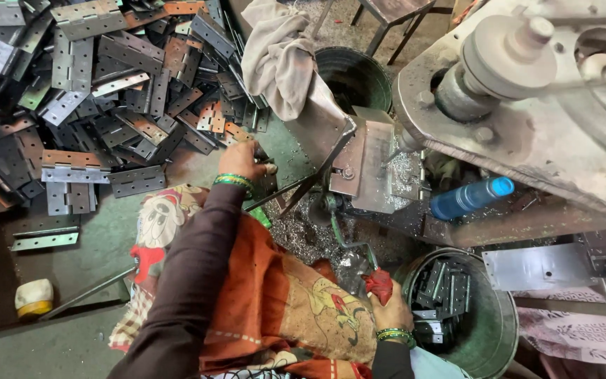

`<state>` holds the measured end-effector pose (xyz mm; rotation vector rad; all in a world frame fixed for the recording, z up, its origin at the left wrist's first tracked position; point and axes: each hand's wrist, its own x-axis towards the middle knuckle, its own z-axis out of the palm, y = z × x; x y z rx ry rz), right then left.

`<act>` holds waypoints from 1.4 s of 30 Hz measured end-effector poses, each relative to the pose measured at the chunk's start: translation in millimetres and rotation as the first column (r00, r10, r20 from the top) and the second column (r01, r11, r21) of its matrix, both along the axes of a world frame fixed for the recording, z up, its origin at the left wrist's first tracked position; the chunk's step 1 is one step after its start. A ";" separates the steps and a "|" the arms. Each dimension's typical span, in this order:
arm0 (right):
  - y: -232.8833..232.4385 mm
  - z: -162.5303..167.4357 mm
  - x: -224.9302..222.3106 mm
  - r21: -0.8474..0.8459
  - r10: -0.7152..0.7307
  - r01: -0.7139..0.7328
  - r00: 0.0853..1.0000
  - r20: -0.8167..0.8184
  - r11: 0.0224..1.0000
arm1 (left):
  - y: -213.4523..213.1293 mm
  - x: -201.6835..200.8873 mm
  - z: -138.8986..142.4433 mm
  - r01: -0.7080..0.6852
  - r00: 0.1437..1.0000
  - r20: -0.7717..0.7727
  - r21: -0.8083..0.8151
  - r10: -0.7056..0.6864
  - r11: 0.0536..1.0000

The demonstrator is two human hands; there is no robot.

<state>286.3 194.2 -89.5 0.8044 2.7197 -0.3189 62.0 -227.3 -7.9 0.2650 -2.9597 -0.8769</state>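
Observation:
My left hand (242,161) reaches forward to the near edge of a big pile of metal hinges (106,84) on the floor. Its fingers curl down over a dark hinge (269,184); whether they grip it is hidden. My right hand (389,307) is closed around a green lever's handle, wrapped in red cloth (379,283), beside my lap. The lever rises toward the jig plate (369,165) under the drill spindle (408,140) of a grey machine (527,119).
A green bucket (489,330) holding several hinges stands right of my right hand. A blue bottle (468,198) lies on the machine bed. Metal shavings (303,235) cover the floor by the jig. A cloth (278,56) hangs near a dark bucket (355,74). A small white-and-yellow container (33,296) sits at left.

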 end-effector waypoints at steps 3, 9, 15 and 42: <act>-1.3 1.3 -0.2 -0.014 0.024 -0.025 0.998 -0.064 1.000 | -3.2 11.8 0.8 0.053 0.995 0.070 0.202 -0.068 0.978; -5.3 7.8 -0.1 -0.022 0.021 -0.022 0.998 -0.063 1.000 | -1.1 35.5 13.0 0.019 1.000 -0.012 0.176 -0.018 0.984; -6.8 9.8 -1.4 -0.038 0.007 -0.009 0.998 -0.057 0.999 | 24.0 73.5 52.9 0.090 0.960 -0.275 0.146 -0.046 0.985; 15.0 64.8 -18.5 -0.057 0.213 -0.213 0.977 0.004 0.975 | 234.3 52.2 13.7 0.313 0.898 -0.262 -0.184 -0.354 0.932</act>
